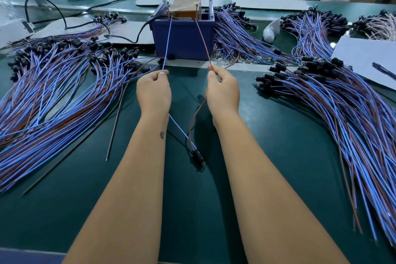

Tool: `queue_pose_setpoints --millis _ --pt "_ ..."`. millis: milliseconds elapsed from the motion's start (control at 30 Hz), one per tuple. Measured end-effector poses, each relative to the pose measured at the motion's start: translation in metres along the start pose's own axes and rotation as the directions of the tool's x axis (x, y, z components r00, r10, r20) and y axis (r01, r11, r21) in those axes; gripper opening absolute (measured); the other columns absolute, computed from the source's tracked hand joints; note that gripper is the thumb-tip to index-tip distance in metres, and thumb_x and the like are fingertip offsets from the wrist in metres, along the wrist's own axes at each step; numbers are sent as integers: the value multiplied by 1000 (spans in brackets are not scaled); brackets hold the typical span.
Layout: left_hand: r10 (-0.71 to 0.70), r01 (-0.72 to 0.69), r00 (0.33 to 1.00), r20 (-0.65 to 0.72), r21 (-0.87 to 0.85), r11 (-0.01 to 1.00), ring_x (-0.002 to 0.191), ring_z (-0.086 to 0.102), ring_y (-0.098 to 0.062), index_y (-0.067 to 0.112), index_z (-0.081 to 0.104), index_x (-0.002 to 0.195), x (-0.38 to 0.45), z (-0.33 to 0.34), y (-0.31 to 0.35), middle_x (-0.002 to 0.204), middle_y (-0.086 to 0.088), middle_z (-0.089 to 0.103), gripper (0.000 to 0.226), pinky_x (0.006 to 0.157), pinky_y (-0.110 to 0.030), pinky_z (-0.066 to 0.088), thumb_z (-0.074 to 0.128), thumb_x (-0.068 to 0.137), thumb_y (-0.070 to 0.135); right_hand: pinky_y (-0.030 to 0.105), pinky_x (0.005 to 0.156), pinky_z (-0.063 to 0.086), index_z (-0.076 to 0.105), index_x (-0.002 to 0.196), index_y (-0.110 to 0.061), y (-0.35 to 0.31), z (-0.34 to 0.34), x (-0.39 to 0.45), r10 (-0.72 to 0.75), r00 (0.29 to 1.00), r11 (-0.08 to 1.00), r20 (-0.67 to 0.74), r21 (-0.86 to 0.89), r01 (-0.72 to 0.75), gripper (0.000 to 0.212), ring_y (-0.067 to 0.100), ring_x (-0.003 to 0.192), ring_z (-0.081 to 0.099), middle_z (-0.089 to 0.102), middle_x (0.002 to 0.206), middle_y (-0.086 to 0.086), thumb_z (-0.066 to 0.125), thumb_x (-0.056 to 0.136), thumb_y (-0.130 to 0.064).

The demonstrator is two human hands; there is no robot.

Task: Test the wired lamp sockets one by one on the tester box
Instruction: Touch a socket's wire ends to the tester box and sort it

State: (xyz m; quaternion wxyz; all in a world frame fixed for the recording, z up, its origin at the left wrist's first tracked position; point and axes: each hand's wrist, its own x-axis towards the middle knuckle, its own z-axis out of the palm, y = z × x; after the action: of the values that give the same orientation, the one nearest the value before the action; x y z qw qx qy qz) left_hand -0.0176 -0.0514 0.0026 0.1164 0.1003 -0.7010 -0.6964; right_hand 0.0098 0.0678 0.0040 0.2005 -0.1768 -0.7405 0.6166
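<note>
My curled fingers are out of sight behind the backs of my left hand point(153, 90) and right hand point(222, 90), so the pinch on each wire is mostly hidden. Thin blue wire point(167, 43) and thin brown wire point(202, 43) tips at the dark blue plastic tester box point(184, 38): contact too small to tell. Small black lamp socket point(198, 156) is blurred. Blue-and-brown wire bundles point(364, 135) cut off by right edge.
</note>
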Motion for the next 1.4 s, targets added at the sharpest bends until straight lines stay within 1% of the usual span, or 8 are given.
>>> queue_pose_setpoints --millis 167,300,400,533,667,867,1000,1400 --pt "-5 5 1000 -2 -12 1000 41 27 -7 26 66 85 2 0 0 50 10 34 27 45 -22 26 45 98 16 35 78 44 62 128 -24 0 1 0 4 1000 1000 -7 11 -4 35 18 83 46 50 92 -5 44 98 -24" --pt "-12 12 1000 2 -17 1000 39 27 -6 26 66 85 2 0 0 48 12 35 27 43 -20 27 45 99 16 41 87 50 61 129 -25 0 0 1 13 1000 1000 -8 8 -13 35 17 84 46 49 93 -6 44 99 -25" --pt "-17 17 1000 1 -25 1000 39 27 -6 24 67 87 2 0 0 49 11 34 26 42 -20 27 44 99 16 44 92 50 61 129 -25 0 0 1 14 1000 1000 -10 12 -14 35 17 85 46 50 93 -6 44 99 -25" --pt "-39 39 999 3 -53 998 34 28 -5 22 66 87 2 -1 1 40 15 34 27 39 -16 26 44 99 14 44 91 50 61 130 -24 -1 0 1 11 1000 1000 -9 12 -11 36 17 85 46 49 93 -5 43 99 -24" --pt "-62 62 998 -4 -71 996 31 28 -5 18 67 91 2 -2 3 38 15 36 24 37 -15 26 44 100 14 43 88 50 61 129 -24 0 0 1 7 1000 1000 -11 13 -7 35 17 84 46 49 92 -5 42 99 -23" --pt "-53 53 999 4 -63 997 33 27 -5 19 67 90 1 -1 4 42 13 35 25 38 -15 25 44 100 14 44 90 51 61 129 -24 -1 0 0 12 1000 1000 -8 7 -12 35 17 85 46 50 93 -5 42 100 -24" --pt "-46 47 999 4 -69 997 35 26 -5 21 66 87 1 0 3 51 8 35 26 38 -16 24 44 99 14 45 91 51 61 128 -24 -1 0 0 11 1000 1000 -11 3 -11 34 18 85 46 49 92 -6 42 100 -24" --pt "-59 58 998 -4 -68 996 34 27 -6 15 68 94 0 0 4 54 5 36 24 39 -16 25 44 100 15 44 91 50 61 128 -26 -1 -1 -1 12 1000 1000 -11 13 -12 33 18 85 49 51 93 -6 42 100 -25"
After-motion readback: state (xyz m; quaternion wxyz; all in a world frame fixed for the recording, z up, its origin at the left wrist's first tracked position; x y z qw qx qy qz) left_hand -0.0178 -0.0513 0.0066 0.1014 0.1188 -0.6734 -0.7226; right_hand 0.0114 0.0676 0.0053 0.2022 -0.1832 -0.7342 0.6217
